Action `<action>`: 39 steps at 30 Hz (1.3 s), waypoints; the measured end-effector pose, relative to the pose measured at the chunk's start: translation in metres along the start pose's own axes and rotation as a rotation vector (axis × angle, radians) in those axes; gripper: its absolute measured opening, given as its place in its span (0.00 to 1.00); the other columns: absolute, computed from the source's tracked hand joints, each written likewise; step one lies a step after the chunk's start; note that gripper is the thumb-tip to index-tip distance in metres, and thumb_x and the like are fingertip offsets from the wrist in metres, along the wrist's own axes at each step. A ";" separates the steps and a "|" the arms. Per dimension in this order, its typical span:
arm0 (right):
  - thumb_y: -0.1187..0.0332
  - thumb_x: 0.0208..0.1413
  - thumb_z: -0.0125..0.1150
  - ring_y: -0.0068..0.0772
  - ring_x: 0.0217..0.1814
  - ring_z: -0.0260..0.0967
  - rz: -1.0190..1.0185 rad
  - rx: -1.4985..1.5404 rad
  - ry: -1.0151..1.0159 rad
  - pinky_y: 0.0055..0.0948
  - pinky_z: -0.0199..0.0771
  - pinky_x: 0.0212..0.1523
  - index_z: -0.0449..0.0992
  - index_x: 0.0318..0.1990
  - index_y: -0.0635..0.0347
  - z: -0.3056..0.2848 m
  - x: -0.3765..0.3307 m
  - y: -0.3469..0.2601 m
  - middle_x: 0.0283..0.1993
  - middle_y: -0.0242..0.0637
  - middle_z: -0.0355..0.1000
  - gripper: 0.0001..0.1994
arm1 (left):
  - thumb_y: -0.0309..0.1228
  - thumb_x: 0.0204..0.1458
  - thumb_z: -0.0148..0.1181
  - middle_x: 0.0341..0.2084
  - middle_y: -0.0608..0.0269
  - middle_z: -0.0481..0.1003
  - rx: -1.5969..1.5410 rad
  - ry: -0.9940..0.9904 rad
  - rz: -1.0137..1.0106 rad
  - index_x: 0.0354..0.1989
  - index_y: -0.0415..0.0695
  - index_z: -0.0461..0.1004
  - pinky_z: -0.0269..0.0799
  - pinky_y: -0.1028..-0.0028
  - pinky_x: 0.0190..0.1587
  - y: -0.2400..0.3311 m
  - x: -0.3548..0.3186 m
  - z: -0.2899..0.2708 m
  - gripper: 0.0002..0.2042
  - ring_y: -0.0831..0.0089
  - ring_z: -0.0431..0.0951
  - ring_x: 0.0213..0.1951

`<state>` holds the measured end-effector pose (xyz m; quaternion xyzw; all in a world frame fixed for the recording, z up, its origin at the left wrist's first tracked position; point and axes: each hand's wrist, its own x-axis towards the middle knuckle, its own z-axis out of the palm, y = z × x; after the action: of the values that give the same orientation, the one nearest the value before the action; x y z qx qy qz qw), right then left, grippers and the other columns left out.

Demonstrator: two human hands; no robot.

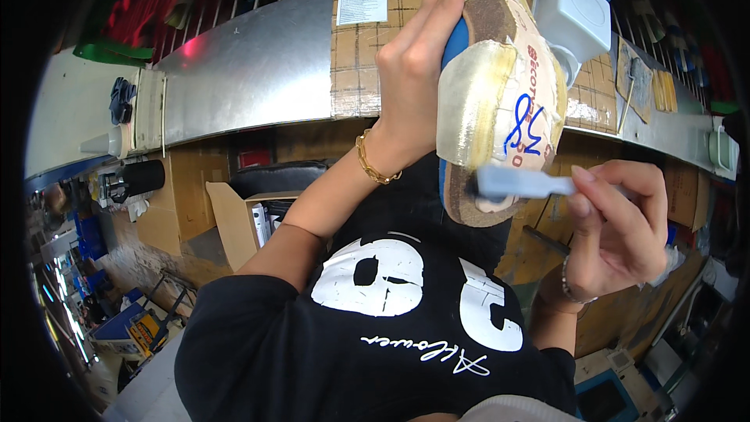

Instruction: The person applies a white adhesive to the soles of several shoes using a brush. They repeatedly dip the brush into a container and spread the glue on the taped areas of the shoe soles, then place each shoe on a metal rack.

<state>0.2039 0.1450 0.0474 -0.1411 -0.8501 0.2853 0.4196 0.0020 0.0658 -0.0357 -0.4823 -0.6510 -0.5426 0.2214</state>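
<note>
A brown-and-cream shoe piece (500,105) is held over the worktop's (258,70) near edge, the left hand (418,55) gripping its blue side. The right hand (621,215) pinches a pale brush (523,182), blurred at the piece's lower end. Toward the worktop's far edge, a printed sheet (362,4) lies on cardboard (363,70).

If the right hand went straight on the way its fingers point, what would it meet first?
Beyond the pale brush it holds, the right hand would probably meet the shoe first; the brush overlaps it in view, but blur leaves contact unclear.
</note>
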 end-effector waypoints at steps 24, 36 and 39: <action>0.72 0.23 0.76 0.24 0.30 0.65 -0.049 0.202 -0.066 0.24 0.59 0.35 0.89 0.28 0.44 0.003 0.003 0.013 0.31 0.29 0.74 0.16 | 0.25 0.46 0.69 0.40 0.51 0.83 -0.475 -0.241 -0.531 0.68 0.46 0.68 0.81 0.74 0.37 -0.007 -0.014 0.001 0.35 0.71 0.86 0.35; 0.77 0.29 0.75 0.25 0.30 0.68 0.039 0.341 -0.114 0.23 0.62 0.34 0.89 0.30 0.48 -0.008 -0.003 0.032 0.31 0.30 0.75 0.15 | 0.31 0.48 0.71 0.43 0.56 0.83 -0.264 -0.248 -0.192 0.67 0.51 0.69 0.81 0.76 0.33 -0.012 -0.015 0.005 0.33 0.75 0.85 0.32; 0.75 0.26 0.76 0.24 0.29 0.67 0.131 0.276 -0.071 0.24 0.61 0.35 0.89 0.30 0.49 -0.007 -0.002 0.033 0.30 0.31 0.74 0.16 | 0.33 0.49 0.71 0.44 0.57 0.83 -0.253 -0.252 -0.161 0.67 0.52 0.70 0.81 0.77 0.32 -0.015 -0.015 0.005 0.33 0.77 0.84 0.31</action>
<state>0.2111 0.1726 0.0296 -0.1270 -0.8061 0.4310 0.3850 -0.0032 0.0649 -0.0569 -0.5168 -0.6367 -0.5714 0.0317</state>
